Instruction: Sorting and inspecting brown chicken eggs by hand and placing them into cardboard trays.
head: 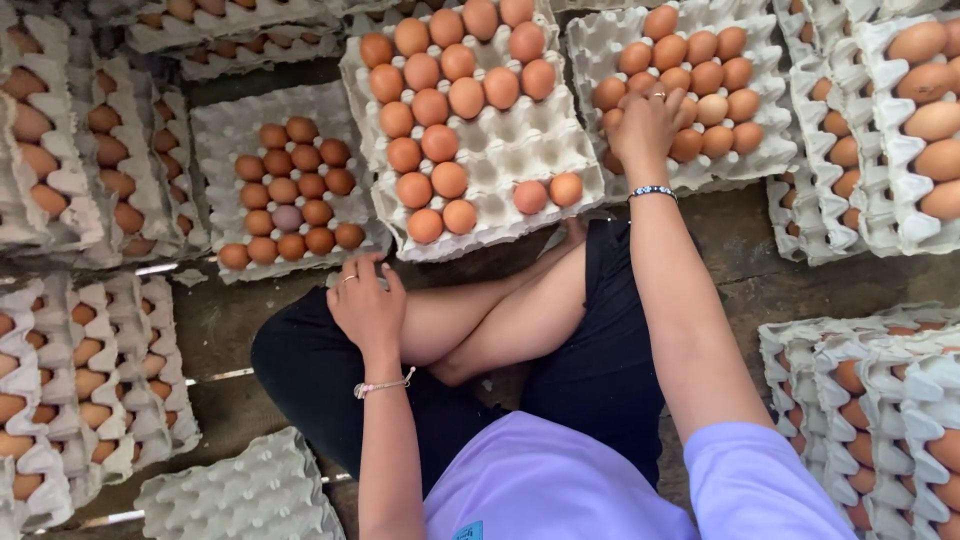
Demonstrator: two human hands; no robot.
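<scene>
Right hand (645, 125) reached into the far right tray (600, 45), grip curled over a brown egg (612, 160) at its near edge. Left hand (367, 305) rested open and empty on the knee (300, 340).

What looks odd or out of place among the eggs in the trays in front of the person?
One egg in the left tray is pale purplish grey, while the eggs around it are brown. Nothing looks broken or spilled. The right hand rests on eggs in the right tray; the left hand rests near the knee.
</scene>
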